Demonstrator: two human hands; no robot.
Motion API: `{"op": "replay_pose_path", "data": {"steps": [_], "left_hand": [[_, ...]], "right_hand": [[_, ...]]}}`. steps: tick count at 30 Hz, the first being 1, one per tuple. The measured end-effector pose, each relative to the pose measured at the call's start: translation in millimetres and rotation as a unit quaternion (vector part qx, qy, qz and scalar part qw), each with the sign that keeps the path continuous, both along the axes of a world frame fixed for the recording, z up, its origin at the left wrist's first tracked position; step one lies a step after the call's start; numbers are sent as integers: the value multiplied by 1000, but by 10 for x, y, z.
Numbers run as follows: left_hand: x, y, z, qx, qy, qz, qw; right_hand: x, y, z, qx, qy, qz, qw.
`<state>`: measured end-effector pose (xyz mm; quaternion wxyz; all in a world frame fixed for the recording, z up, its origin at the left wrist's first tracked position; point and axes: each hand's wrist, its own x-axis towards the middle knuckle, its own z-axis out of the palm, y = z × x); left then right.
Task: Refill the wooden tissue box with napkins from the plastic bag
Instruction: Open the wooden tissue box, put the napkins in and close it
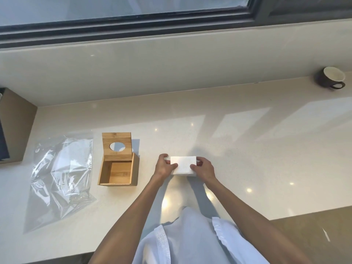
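Napkin stack point(183, 165): white, squared-up block, mid-counter point(247, 149). Left hand point(165, 166) and right hand point(203, 167) each grip an end, fingers curled closed on it. Wooden tissue box point(116, 168) left of it, lid up, inside bare. Plastic bag point(61, 180) lies flat near the counter's left edge.

Dark object point(3, 126) at the left edge cut off, identity unclear; napkin stack point(183, 165) ends covered by both hands' fingers; plastic bag point(61, 180) contents indistinct; window point(122, 8) cropped at top.
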<state>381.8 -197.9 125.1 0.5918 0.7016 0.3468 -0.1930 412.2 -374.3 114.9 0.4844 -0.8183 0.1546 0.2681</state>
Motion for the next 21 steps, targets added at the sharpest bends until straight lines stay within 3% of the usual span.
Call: {"op": "replay_pose_path", "data": {"steps": [3,8,15,18,21], "left_hand": [[-52,2,11,-12,15,-24,1000],[-327,-65,-3,58,-30,-91,994],[-926,-286,-54,178,-198,-175,948],[-1117,-332,-192,233,-201,-244,920],[-1205,-360,-249,274,-173,-301,897]], "right_hand": [[-13,-50,17,44,15,-6,999],[-198,-173,88,61,-39,72,995],[-658,-502,43,-20,-223,271,936],[-842,-586,5,-73,-200,332,919],[-949,-573,12,-190,-174,376,890]]}}
